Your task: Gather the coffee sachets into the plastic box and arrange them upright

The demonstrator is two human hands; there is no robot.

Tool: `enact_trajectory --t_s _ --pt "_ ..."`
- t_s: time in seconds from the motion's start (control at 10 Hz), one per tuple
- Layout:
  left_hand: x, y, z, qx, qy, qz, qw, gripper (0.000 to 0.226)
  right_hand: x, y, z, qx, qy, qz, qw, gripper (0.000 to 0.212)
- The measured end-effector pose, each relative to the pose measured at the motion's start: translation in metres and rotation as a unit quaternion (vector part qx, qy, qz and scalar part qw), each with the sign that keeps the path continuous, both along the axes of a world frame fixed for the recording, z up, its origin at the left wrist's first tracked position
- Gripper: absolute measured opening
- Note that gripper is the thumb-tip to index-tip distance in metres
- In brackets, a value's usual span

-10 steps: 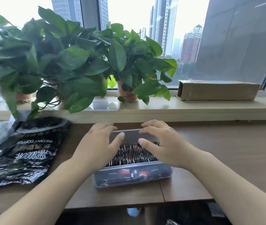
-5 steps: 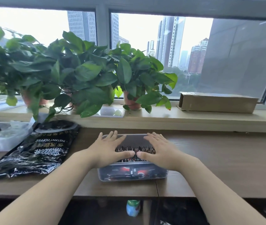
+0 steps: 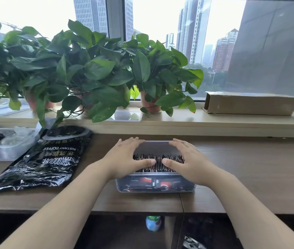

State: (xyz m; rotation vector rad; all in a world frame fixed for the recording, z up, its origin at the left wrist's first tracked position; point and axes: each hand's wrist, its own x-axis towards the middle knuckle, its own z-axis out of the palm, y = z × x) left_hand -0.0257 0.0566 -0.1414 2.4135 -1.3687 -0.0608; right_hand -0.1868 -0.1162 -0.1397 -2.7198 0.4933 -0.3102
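Clear plastic forms the box, which stands on the wooden table near its front edge, straight ahead of the person. Dark sachets fill the near part of the box, packed upright in a tight row with their top edges showing; the far part of the box looks bare. Red and black print shows through the near wall.

Both hands lie flat over the box, palms down, fingers straight and close together. The left hand covers the left end of the row, its fingertips reaching the far rim. The right hand covers the right end in the same way. Both thumbs rest on the sachet tops and point at each other, tips near but apart. Neither hand grips anything.

Left of the box, apart from it, a black coffee bag lies flat on the table. Farther left stands a clear tub with items too blurred to tell. On the sill behind are potted plants, a small clear dish and a long cardboard carton. A bottle shows below the table edge.
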Motion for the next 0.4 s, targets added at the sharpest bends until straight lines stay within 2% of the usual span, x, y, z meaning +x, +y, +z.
enact_trajectory --t_s 0.3,0.4 --pt "-0.001 0.002 0.008 -0.101 0.060 0.004 0.993 0.068 0.004 -0.004 0.007 0.069 -0.069 -0.004 0.995 0.060" --pt "0.015 -0.003 0.023 -0.124 0.049 0.001 0.991 0.072 0.015 -0.010 0.026 0.078 -0.105 0.008 0.991 0.058"
